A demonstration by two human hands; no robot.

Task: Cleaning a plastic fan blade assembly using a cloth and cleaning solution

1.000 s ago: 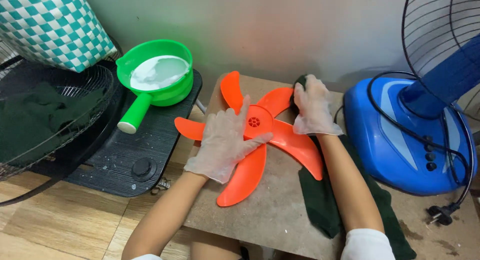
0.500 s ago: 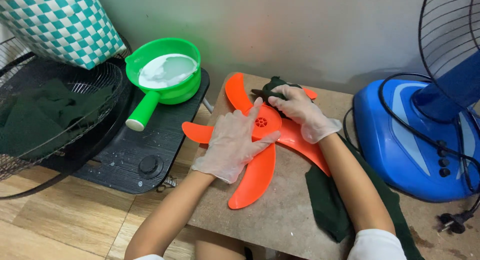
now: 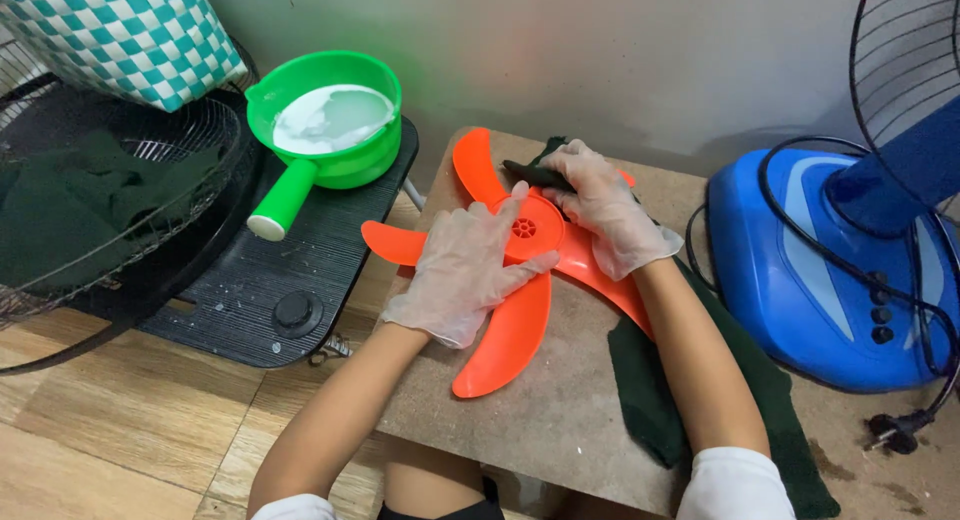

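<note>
Orange fan blade (image 3: 520, 280) pinned flat by left hand (image 3: 465, 265); right hand (image 3: 605, 215) grips dark cloth (image 3: 540, 172) beside green dipper (image 3: 325, 130).

A green scoop pan (image 3: 328, 130) with a white-tipped handle holds milky liquid and sits on a black ribbed panel (image 3: 300, 270) at the left. Further left, a wire fan guard (image 3: 110, 210) lies over dark green fabric. A teal-and-white chequered bag (image 3: 110, 35) stands far left. At the right sits a blue fan base (image 3: 810, 280) with a black cord (image 3: 900, 280) and plug.

Orange plastic fan blade (image 3: 520, 310) flat on the brown board (image 3: 560, 420), dark green cloth (image 3: 545, 165) across its far blade
</note>
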